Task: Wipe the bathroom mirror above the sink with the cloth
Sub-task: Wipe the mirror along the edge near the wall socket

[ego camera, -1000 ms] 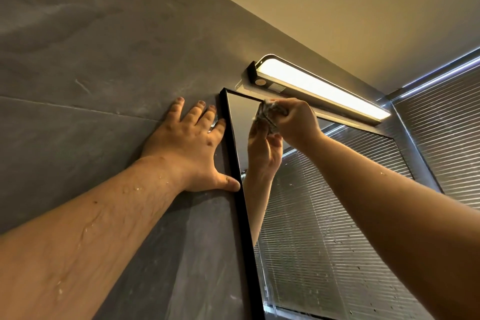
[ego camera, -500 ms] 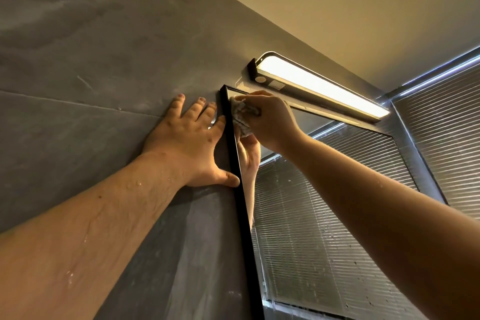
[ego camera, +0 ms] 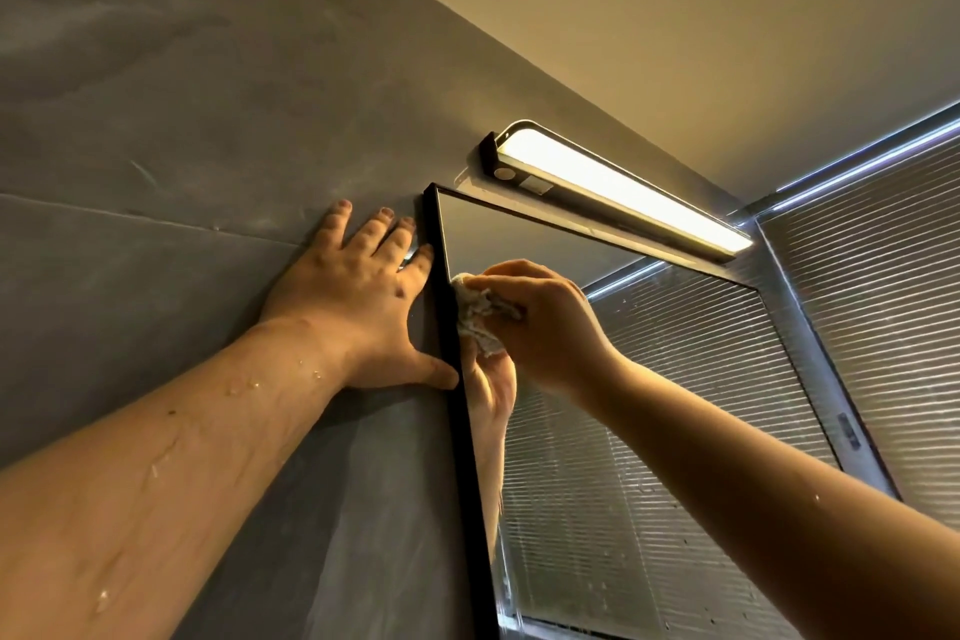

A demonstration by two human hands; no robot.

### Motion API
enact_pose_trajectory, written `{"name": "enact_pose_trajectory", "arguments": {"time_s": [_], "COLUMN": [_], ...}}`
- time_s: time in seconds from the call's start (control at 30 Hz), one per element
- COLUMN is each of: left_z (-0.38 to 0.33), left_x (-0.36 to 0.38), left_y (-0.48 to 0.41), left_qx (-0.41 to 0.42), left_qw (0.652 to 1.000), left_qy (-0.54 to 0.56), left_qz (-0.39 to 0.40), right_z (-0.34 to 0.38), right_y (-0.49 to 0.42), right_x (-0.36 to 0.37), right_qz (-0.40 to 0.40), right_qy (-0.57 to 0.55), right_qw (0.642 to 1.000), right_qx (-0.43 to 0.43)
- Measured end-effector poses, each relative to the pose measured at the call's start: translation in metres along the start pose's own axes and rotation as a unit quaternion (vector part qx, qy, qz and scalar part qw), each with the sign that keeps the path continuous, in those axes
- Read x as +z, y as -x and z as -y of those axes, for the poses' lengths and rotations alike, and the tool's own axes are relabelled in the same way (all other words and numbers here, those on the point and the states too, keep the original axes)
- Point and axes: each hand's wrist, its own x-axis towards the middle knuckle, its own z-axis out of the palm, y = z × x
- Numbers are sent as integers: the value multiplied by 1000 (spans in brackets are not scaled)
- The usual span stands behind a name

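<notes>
The cloth (ego camera: 480,320), a crumpled pale wad at centre frame, presses against the mirror (ego camera: 597,431) just inside its black left frame edge, below the top left corner. The right hand (ego camera: 545,327) grips it, fingers curled around the wad, and its reflection shows in the glass beneath. Left of the frame edge, the left hand (ego camera: 358,296) lies flat on the grey wall (ego camera: 182,120), fingers spread, thumb touching the frame. Water drops dot both forearms. Above the mirror, a lit bar lamp (ego camera: 623,192) runs toward the right.
</notes>
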Motion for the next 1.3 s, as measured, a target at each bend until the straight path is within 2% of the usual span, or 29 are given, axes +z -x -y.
{"name": "enact_pose_trajectory", "arguments": {"time_s": [0.27, 0.43, 0.77, 0.93, 1.1, 1.3], "left_z": [0, -1, 0, -3, -10, -20], "left_x": [1, 0, -1, -2, 1, 4], "left_y": [0, 1, 2, 6, 14, 22], "left_qx": [1, 0, 1, 11, 14, 36], "left_qw": [1000, 1000, 1000, 1000, 1000, 999], "left_qy": [-17, -16, -8, -2, -6, -2], "left_qz": [-3, 2, -7, -28, 4, 18], "right_z": [-20, -47, -56, -31, 10, 2], "right_y": [-39, -30, -12, 12, 48, 49], "right_x": [5, -1, -9, -6, 6, 7], "right_qz": [-41, -74, -62, -54, -47, -73], "right_qy": [27, 21, -4, 11, -38, -47], "right_qw": [998, 994, 984, 988, 993, 991], "right_qx": [35, 82, 165, 145, 101, 98]}}
